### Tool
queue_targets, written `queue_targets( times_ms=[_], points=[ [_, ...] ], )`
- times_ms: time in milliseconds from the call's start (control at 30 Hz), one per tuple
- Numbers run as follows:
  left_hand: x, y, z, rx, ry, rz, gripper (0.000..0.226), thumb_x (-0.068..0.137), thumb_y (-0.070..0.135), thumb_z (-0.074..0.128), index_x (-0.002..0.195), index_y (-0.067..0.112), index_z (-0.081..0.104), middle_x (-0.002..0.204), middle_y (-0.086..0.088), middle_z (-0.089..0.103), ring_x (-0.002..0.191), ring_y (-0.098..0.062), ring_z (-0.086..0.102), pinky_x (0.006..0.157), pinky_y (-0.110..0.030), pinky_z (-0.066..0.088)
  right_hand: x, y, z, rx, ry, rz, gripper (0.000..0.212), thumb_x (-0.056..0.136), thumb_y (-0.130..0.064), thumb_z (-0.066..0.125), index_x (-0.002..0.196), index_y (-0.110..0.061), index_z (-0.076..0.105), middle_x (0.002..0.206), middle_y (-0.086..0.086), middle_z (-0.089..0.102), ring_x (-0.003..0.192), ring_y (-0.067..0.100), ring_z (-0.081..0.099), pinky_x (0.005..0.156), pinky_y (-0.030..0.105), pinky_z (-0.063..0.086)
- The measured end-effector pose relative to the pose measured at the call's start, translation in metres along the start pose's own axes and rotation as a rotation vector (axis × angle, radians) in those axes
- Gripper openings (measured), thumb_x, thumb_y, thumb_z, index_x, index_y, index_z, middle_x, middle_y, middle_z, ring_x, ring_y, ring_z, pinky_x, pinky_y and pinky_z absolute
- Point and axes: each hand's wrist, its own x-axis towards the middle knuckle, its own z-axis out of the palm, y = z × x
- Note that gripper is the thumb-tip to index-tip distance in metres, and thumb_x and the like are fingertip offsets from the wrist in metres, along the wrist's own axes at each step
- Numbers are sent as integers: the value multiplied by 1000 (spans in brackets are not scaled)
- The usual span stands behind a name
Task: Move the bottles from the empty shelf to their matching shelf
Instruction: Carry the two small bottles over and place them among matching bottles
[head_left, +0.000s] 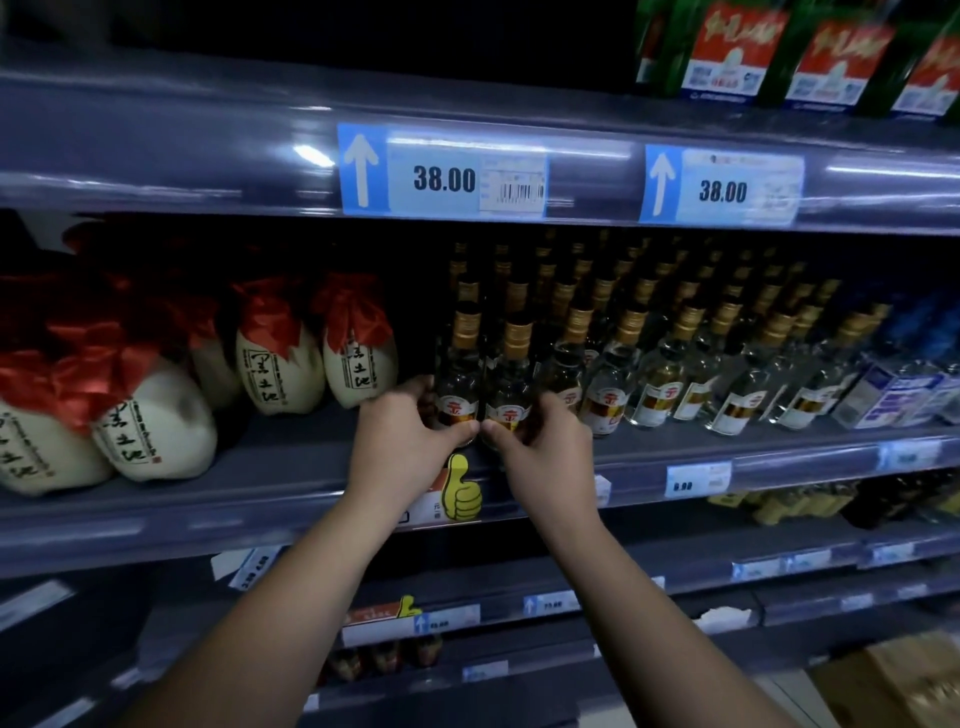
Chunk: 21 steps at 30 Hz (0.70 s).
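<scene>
Two small clear bottles with gold caps and red-gold labels stand side by side at the front of the middle shelf (291, 488). My left hand (400, 447) wraps the left bottle (460, 379) and my right hand (540, 447) wraps the right bottle (511, 389). My thumbs nearly touch in front of them. Directly behind and to the right stand rows of several matching gold-capped bottles (670, 364).
Cream ceramic jars with red cloth tops (280, 358) fill the shelf's left part. Blue-labelled bottles (893, 384) sit at the far right, green bottles (737, 52) on the shelf above. Price tags (441, 171) line the rails. A cardboard box (893, 680) lies low right.
</scene>
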Motion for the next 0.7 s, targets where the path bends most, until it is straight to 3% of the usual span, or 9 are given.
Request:
queue_targets(
  times_ms=[67, 200, 300, 400, 567, 700],
  points=[
    [1, -2, 1, 9, -3, -1, 46, 73, 34, 89, 113, 18, 71, 100, 6, 74, 90, -7, 66, 67, -7, 42, 1, 0, 1, -27, 5, -4, 27, 87, -31, 80, 95, -13, 62, 80, -2, 68, 73, 12, 64, 54, 16, 40],
    [3, -3, 0, 33, -34, 5, 51, 74, 36, 88, 116, 17, 68, 103, 6, 74, 89, -7, 63, 65, -6, 39, 3, 1, 2, -113, 7, -22, 37, 87, -38, 79, 95, -9, 57, 84, 7, 69, 83, 28, 67, 66, 38, 54],
    [5, -6, -3, 62, -61, 3, 52, 73, 37, 88, 117, 17, 68, 104, 7, 74, 90, -7, 64, 66, -8, 41, -2, 3, 1, -160, 52, -59, 43, 85, -40, 81, 101, -8, 57, 90, 11, 72, 87, 31, 70, 72, 44, 57],
    [4, -10, -5, 56, -47, -2, 51, 73, 36, 89, 115, 16, 70, 101, 7, 75, 91, -8, 69, 72, -14, 49, -7, 4, -1, -147, 108, -80, 42, 83, -40, 83, 106, -11, 62, 94, 6, 74, 90, 27, 71, 77, 46, 59],
    [3, -6, -2, 59, -32, 16, 43, 73, 34, 89, 109, 18, 70, 91, 14, 69, 76, 9, 58, 63, -2, 39, -9, 3, -2, -169, 147, -91, 36, 84, -38, 83, 99, -12, 63, 90, 4, 72, 85, 26, 69, 75, 46, 58],
    [3, -3, 1, 75, -15, 25, 46, 74, 35, 89, 111, 18, 69, 89, 15, 63, 74, 7, 54, 61, 0, 36, -9, 0, -3, -194, 153, -89, 35, 85, -37, 82, 103, -11, 66, 91, 6, 75, 86, 28, 71, 77, 47, 59]
  ],
)
